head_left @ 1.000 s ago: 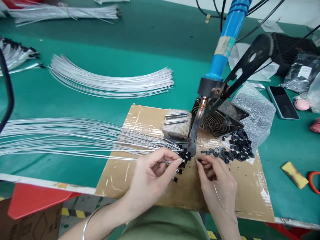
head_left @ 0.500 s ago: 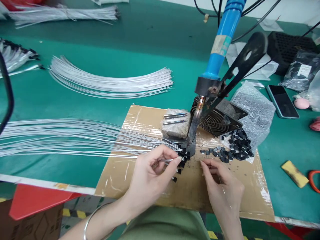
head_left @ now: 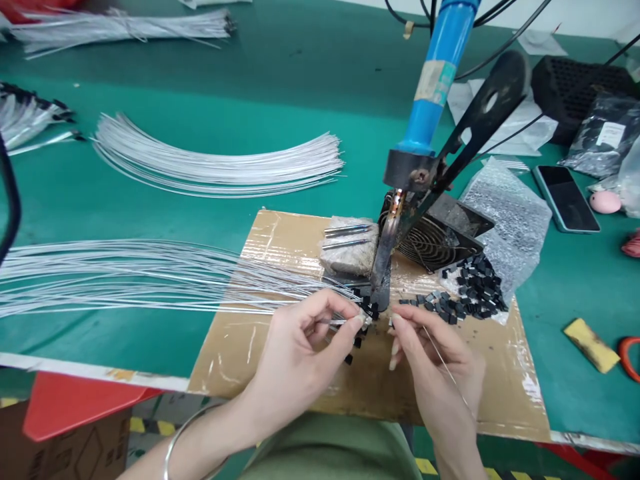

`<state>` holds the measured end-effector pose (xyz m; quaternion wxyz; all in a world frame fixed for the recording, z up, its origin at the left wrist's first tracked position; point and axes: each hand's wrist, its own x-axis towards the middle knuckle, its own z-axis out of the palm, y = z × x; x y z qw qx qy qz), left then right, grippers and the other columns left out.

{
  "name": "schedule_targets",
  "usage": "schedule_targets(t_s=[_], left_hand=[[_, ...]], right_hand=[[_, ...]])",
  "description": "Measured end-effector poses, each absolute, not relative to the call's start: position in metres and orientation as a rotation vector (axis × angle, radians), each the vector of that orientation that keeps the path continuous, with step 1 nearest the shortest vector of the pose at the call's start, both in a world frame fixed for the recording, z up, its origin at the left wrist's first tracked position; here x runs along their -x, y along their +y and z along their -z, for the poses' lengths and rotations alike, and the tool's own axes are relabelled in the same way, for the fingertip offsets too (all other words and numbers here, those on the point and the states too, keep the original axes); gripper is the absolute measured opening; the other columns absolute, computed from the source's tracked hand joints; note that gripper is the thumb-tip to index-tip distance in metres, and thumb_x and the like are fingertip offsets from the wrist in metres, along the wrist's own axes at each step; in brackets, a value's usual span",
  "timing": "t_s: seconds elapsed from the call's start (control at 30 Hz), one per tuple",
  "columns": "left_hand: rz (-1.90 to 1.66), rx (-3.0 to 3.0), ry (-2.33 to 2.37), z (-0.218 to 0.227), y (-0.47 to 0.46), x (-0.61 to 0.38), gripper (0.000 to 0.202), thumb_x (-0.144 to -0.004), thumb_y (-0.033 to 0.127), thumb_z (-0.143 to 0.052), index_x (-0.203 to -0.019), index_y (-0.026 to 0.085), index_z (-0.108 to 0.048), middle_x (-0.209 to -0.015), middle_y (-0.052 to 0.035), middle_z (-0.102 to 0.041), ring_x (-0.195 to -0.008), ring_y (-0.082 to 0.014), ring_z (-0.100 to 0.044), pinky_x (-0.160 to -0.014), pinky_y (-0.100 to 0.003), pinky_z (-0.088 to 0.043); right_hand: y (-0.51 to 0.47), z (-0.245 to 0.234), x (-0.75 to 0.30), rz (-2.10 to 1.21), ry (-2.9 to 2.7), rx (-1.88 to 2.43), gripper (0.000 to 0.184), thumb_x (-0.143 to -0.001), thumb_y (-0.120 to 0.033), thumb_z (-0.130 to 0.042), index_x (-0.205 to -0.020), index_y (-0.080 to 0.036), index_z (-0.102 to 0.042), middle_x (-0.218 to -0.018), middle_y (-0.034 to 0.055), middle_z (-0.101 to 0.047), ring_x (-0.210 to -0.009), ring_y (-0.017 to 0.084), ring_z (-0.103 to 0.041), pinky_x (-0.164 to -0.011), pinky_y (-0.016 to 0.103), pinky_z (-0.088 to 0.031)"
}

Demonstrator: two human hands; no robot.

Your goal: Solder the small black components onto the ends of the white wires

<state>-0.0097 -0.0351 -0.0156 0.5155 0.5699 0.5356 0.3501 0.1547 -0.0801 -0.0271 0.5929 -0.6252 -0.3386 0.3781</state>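
Note:
My left hand (head_left: pixel 310 353) is closed in a pinch on the end of a thin white wire (head_left: pixel 336 323), beneath the soldering iron's tip. My right hand (head_left: pixel 435 353) faces it, a short gap away. Thumb and forefinger pinch a small black connector (head_left: pixel 391 323), and a thin strand of solder wire (head_left: pixel 445 367) runs across the palm. Left of the hands, a spread of white wires (head_left: pixel 150 273) ends in black connectors (head_left: pixel 370 308). The blue-handled soldering iron (head_left: pixel 425 107) is clamped above, its tip angled down. Loose black connectors (head_left: pixel 480 287) lie in a heap to the right.
A cardboard sheet (head_left: pixel 230 360) covers the green bench under the hands. A block with metal tips (head_left: pixel 349 257) and a black fan (head_left: pixel 430 243) stand behind the iron. A bundle of white wires (head_left: pixel 220 163), phone (head_left: pixel 566 199) and yellow sponge (head_left: pixel 591 345) lie around.
My right hand has moved left and slightly up, toward my left hand, with a small black connector now visible at its fingertips. My left hand has stayed nearly still. The view has shifted slightly.

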Motion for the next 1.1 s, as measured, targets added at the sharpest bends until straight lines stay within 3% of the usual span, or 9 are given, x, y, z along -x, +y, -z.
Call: schedule_targets(t_s=[0.3, 0.67, 0.83, 0.97, 1.03, 1.1], left_hand=[[-0.835, -1.238, 1.139, 0.004, -0.028, 0.005, 0.011, -0.089, 0.018, -0.075, -0.078, 0.019, -0.075, -0.082, -0.0030, -0.080, -0.067, -0.0115, -0.068, -0.058, -0.016, -0.049], [-0.840, -1.275, 1.157, -0.003, -0.025, 0.001, 0.013, -0.087, 0.018, -0.072, -0.074, 0.018, -0.073, -0.079, -0.0035, -0.080, -0.070, -0.0126, -0.070, -0.059, -0.016, -0.052], [-0.831, -1.301, 1.215, -0.002, -0.024, -0.001, 0.012, -0.085, 0.020, -0.072, -0.073, 0.018, -0.072, -0.079, -0.0044, -0.080, -0.065, -0.0126, -0.068, -0.056, -0.018, -0.049], [-0.831, -1.305, 1.251, -0.001, -0.021, -0.002, 0.013, -0.084, 0.022, -0.071, -0.071, 0.018, -0.069, -0.080, -0.0050, -0.079, -0.068, -0.0140, -0.068, -0.056, -0.020, -0.047], [-0.820, -1.307, 1.261, -0.001, -0.019, -0.002, 0.013, -0.084, 0.024, -0.070, -0.072, 0.019, -0.069, -0.080, -0.0054, -0.079, -0.066, -0.0141, -0.066, -0.054, -0.021, -0.044], [-0.810, -1.321, 1.273, -0.002, -0.018, -0.002, 0.013, -0.084, 0.024, -0.069, -0.072, 0.019, -0.069, -0.078, -0.0053, -0.079, -0.061, -0.0133, -0.061, -0.049, -0.022, -0.037]], right_hand=[[-0.079, 0.028, -0.142, -1.003, -0.795, 1.369, 0.009, -0.094, -0.028, -0.082, -0.093, -0.028, -0.091, -0.063, -0.0025, -0.071, -0.042, 0.007, -0.062, -0.042, 0.012, -0.053], [-0.085, 0.025, -0.138, -0.912, -0.902, 1.496, 0.014, -0.100, -0.031, -0.075, -0.096, -0.028, -0.088, -0.066, -0.0033, -0.068, -0.050, 0.009, -0.060, -0.049, 0.020, -0.052], [-0.092, 0.027, -0.139, -0.727, -1.062, 1.578, 0.035, -0.115, -0.034, -0.045, -0.131, -0.028, -0.076, -0.074, -0.0033, -0.064, -0.059, 0.012, -0.060, -0.058, 0.025, -0.051], [-0.095, 0.024, -0.135, -0.697, -1.099, 1.605, 0.038, -0.116, -0.033, -0.042, -0.151, -0.026, -0.056, -0.072, -0.0060, -0.065, -0.057, 0.012, -0.058, -0.062, 0.026, -0.050], [-0.095, 0.023, -0.136, -0.691, -1.112, 1.620, 0.034, -0.115, -0.033, -0.043, -0.146, -0.024, -0.055, -0.073, -0.0058, -0.065, -0.059, 0.013, -0.058, -0.064, 0.028, -0.050], [-0.095, 0.024, -0.139, -0.650, -1.141, 1.652, 0.018, -0.114, -0.033, -0.047, -0.121, -0.025, -0.062, -0.075, -0.0046, -0.063, -0.064, 0.015, -0.059, -0.067, 0.029, -0.049]])
